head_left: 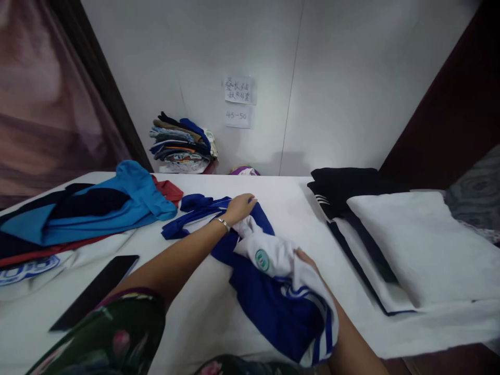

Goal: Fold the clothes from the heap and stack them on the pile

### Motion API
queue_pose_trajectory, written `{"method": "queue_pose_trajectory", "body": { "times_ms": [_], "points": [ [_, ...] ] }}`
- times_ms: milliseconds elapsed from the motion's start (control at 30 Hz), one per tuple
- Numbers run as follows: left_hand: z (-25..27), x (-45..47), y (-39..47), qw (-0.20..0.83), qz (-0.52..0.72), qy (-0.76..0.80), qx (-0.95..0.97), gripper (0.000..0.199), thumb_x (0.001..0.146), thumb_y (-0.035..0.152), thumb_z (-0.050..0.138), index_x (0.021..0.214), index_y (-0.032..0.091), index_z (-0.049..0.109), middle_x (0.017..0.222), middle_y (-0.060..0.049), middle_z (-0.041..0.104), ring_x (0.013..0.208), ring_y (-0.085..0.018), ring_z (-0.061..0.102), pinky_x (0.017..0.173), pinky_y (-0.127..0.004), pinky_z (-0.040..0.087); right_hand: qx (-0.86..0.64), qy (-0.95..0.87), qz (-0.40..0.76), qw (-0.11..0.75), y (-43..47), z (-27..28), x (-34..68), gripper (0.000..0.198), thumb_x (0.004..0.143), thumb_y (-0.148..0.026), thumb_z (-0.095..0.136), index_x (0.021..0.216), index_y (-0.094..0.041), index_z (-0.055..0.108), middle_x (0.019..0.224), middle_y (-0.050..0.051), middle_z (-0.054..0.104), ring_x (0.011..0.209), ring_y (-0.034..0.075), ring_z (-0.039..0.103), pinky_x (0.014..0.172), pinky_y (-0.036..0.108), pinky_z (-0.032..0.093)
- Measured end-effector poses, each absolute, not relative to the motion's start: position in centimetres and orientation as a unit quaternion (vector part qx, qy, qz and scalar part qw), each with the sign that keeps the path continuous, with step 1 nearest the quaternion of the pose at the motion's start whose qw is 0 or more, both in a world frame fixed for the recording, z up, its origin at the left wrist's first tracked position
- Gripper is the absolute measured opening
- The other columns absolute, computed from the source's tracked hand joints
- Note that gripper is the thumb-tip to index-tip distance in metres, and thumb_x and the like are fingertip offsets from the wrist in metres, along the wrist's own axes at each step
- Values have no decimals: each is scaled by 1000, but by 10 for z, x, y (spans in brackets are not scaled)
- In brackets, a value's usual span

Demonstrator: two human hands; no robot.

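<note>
A blue and white jacket (273, 307) lies crumpled on the white table, with a round green badge on its white chest part and striped trim near the front edge. My left hand (239, 209) is closed on the blue cloth at its far part. A bracelet circles that wrist. On the near right side, my right hand (308, 260) grips the white cloth; most of its fingers are hidden by the fabric. Some of the jacket hangs over my right forearm.
Bright blue, red and white garments (133, 195) lie piled at left, near a flat black object (97, 291). Folded white and black clothes (422, 245) are stacked at right. Another clothes stack (182, 143) stands by the wall, beside handwritten paper notes (239, 91).
</note>
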State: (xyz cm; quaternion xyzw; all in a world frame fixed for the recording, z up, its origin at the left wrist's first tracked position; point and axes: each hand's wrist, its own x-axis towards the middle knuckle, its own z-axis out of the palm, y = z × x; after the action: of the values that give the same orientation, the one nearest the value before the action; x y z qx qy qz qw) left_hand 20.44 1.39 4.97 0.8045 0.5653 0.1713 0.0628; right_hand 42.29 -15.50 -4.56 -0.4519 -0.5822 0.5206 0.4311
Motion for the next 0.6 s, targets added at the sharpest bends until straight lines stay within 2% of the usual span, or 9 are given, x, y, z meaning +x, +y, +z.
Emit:
{"method": "queue_pose_trajectory", "body": {
  "times_ms": [67, 133, 233, 333, 467, 600],
  "points": [
    [39, 193, 42, 43, 143, 581, 800, 45, 91, 37, 44, 128, 15, 56, 137, -12, 57, 127, -24, 51, 103, -33, 39, -424, -592, 558, 397, -153, -44, 414, 46, 74, -67, 61, 66, -22, 62, 71, 1, 58, 73, 21, 54, 67, 33, 44],
    [26, 185, 56, 34, 107, 587, 802, 53, 86, 37, 52, 134, 15, 51, 143, -14, 51, 133, -27, 45, 107, -37, 35, -383, -593, 617, 348, -153, -43, 405, 46, 70, -63, 68, 58, -20, 57, 61, -2, 49, 62, 16, 46, 63, 30, 38],
    [10, 178, 62, 28, 48, 597, 800, 54, 79, 37, 60, 129, 18, 54, 131, -14, 62, 123, -30, 55, 102, -43, 38, -352, -572, 667, 322, -153, -44, 397, 43, 72, -59, 68, 62, -19, 57, 60, -3, 46, 60, 13, 40, 61, 27, 33],
    [9, 171, 57, 7, 27, 604, 796, 37, 81, 29, 55, 114, 16, 63, 112, -16, 71, 111, -32, 62, 97, -46, 40, -365, -564, 659, 338, -154, -46, 397, 45, 73, -61, 67, 62, -19, 55, 60, -3, 44, 60, 12, 37, 59, 26, 29],
    [26, 154, 32, -49, 65, 609, 789, 36, 86, 22, 42, 116, 16, 61, 121, -15, 66, 116, -29, 58, 97, -42, 40, -373, -561, 645, 362, -155, -46, 400, 50, 77, -63, 61, 59, -19, 48, 59, -4, 37, 58, 11, 31, 58, 26, 26],
    [32, 128, -27, -37, 92, 548, 831, 38, 88, 29, 43, 121, 22, 60, 125, -9, 64, 115, -24, 59, 93, -33, 44, -421, -554, 607, 384, -156, -46, 396, 56, 77, -67, 58, 54, -21, 37, 55, -5, 29, 55, 10, 26, 55, 27, 22]
  ]
}}
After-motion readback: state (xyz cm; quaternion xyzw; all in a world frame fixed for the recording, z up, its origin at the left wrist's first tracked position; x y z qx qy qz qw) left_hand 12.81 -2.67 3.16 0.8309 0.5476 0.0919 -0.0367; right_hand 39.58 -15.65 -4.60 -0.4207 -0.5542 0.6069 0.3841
